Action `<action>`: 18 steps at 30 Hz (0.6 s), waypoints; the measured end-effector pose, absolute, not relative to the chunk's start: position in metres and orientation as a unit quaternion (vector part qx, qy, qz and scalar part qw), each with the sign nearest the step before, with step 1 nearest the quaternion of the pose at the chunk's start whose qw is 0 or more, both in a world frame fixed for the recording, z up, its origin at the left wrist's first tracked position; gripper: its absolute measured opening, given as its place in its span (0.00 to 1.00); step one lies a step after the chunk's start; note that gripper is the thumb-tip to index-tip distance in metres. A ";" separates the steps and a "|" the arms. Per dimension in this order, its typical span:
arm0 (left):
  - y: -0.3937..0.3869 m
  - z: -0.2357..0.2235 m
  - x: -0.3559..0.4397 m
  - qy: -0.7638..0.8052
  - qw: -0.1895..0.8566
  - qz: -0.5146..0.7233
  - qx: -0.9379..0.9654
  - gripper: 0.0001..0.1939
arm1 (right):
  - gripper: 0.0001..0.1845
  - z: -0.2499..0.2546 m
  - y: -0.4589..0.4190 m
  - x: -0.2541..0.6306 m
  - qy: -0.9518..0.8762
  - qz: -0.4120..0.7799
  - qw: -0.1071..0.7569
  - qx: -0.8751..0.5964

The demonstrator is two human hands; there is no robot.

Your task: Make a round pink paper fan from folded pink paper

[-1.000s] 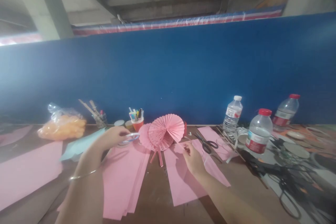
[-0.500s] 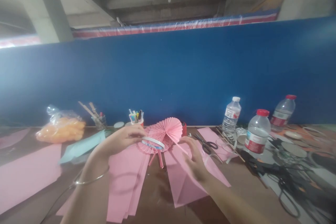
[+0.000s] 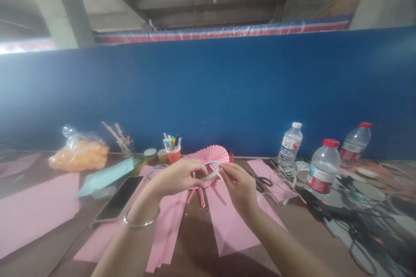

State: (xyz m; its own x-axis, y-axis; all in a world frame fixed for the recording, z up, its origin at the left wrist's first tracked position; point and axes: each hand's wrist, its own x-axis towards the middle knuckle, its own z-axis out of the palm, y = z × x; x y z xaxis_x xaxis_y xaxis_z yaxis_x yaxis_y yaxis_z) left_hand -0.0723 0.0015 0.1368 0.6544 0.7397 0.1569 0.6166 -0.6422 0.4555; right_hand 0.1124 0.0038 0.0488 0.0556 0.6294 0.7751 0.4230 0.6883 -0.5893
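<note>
Over the middle of the table, my left hand [image 3: 182, 176] grips a narrow roll of tape [image 3: 212, 176] by its left side. My right hand [image 3: 238, 185] pinches at the roll's right edge with thumb and fingertips pressed together. Just behind the roll lie pink pleated paper fans [image 3: 212, 154], partly hidden by the hands and the tape. Narrow folded pink strips [image 3: 200, 197] stick out from them toward me. Pink paper sheets [image 3: 165, 229] are stacked under my left forearm, and a folded pink sheet [image 3: 232, 229] lies beneath my right hand.
Black scissors [image 3: 260, 178] lie right of my hand. Bottles [image 3: 323, 169] stand at the right beside tangled cords and tape rolls. A phone [image 3: 118, 199], a light-blue packet [image 3: 105, 177] and a bag of orange items [image 3: 79, 156] sit left. A pen cup [image 3: 173, 153] stands behind.
My left hand has carried the tape roll to the right. My right hand has closed from a spread pose to a pinch at the roll's edge. The phone has come into sight.
</note>
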 end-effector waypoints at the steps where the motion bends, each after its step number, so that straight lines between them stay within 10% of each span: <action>1: 0.001 0.135 -0.069 0.380 0.176 0.170 0.892 0.05 | 0.09 0.050 0.006 0.113 -0.674 0.089 0.625 -0.384; 18: 0.001 0.123 -0.054 0.448 0.066 0.144 0.880 0.04 | 0.06 0.053 0.017 0.127 -0.627 0.265 0.617 -0.395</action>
State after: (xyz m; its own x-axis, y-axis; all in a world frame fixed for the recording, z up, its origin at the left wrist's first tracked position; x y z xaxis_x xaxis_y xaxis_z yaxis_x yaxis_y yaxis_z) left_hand -0.0542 0.0013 0.1229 0.5561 0.8080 0.1948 0.7699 -0.5891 0.2456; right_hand 0.1272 0.0167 0.0526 0.0727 0.8226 0.5639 0.1683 0.5472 -0.8199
